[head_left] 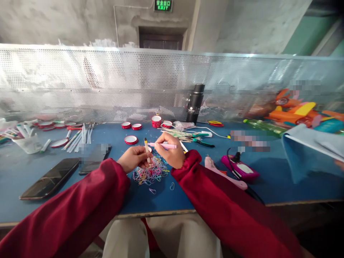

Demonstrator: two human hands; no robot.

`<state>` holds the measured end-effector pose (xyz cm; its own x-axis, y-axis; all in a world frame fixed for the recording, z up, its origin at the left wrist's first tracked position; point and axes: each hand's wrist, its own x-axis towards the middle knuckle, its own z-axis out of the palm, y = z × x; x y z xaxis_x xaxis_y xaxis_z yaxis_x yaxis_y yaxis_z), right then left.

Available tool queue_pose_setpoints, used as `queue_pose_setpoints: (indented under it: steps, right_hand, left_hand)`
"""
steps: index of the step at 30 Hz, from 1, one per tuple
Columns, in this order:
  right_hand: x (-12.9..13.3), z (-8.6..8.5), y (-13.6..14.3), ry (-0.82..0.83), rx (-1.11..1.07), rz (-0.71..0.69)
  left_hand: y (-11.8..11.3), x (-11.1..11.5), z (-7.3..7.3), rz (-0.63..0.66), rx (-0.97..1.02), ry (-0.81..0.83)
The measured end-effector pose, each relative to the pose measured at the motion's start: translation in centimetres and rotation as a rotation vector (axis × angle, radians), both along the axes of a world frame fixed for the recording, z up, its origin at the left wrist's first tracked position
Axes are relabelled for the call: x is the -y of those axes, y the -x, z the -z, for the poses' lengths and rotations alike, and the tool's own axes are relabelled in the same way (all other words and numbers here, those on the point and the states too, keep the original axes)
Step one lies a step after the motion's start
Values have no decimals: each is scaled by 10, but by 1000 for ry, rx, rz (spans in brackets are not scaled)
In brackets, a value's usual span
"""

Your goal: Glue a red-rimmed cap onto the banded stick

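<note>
Upright between the fingers of my left hand (138, 157) is a slim pale stick (146, 144) with a yellow band and a black top end. My right hand (170, 150) grips a pink marker pen (170, 146) like a writing tool. The pen's tip points left at the stick, close to its upper part; whether they touch I cannot tell. Under both hands lies a heap of small coloured wire-like loops (150, 173). Two loose loops (152, 191) rest in front of it, nearer the table edge.
Two phones (51, 179) lie left on the blue table (107, 208). A cup of pens (28, 143) and white sticks (80, 139) stand beyond. Red-rimmed round lids (130, 140), pliers (203, 142) and a black flask (195, 104) are behind; a pink glue gun (223, 173) and purple box (240, 168) sit right.
</note>
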<state>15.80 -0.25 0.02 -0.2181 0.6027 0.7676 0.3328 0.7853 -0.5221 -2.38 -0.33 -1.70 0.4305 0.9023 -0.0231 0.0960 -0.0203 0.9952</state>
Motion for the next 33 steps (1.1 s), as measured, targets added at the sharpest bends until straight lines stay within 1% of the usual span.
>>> queue_pose_setpoints:
  steps: [2, 8, 13, 15, 19, 22, 27, 33]
  right_hand:
    - [0, 0, 0, -1, 20, -14]
    - [0, -1, 0, 22, -15, 18]
    - [0, 1, 1, 48, -37, 26]
    - [-2, 2, 0, 59, -56, 30]
    - [-6, 6, -2, 68, -81, 19]
    - [-9, 8, -2, 90, -82, -13]
    - [-16, 11, -3, 87, -77, -49]
    - [-17, 11, -3, 54, -62, -1]
  left_hand:
    - [0, -1, 1, 3, -6, -2]
    - [2, 0, 1, -1, -12, -9]
    - [0, 3, 0, 88, -86, 52]
    - [0, 4, -2, 72, -112, 47]
    - [1, 5, -5, -1, -129, 8]
    - [2, 4, -6, -2, -105, 27]
    - [3, 0, -1, -8, -43, 51]
    - [7, -7, 4, -38, -9, 21]
